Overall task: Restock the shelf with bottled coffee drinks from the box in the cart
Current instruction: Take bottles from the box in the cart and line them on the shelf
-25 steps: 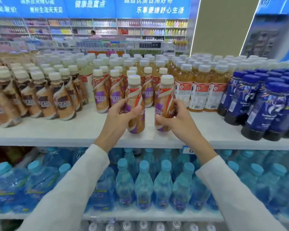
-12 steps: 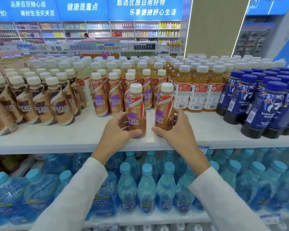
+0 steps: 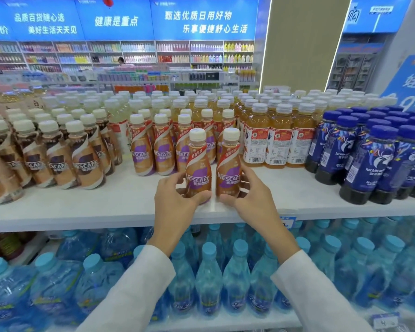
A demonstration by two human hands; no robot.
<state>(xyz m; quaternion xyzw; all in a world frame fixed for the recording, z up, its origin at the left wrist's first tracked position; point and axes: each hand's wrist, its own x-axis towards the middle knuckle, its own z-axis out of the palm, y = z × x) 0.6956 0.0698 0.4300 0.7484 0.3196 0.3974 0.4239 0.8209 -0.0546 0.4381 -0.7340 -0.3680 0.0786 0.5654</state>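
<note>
At the front of the white shelf point(image 3: 82, 207), left hand point(image 3: 175, 200) and right hand point(image 3: 252, 202) each clasp low one of two upright brown-and-purple plastic coffee bottles point(image 3: 198, 168), likely rigid, liquid-heavy, slick-sleeved.

I'm in a shop, a supermarket: the white shelf point(image 3: 94, 207) before me carries packed rows of bottled drinks point(image 3: 277, 137), a price tag point(image 3: 286, 221) clips its edge, and blue banners point(image 3: 201, 20) hang over far shelving point(image 3: 173, 52) stocked with, perhaps, toiletries.
</note>
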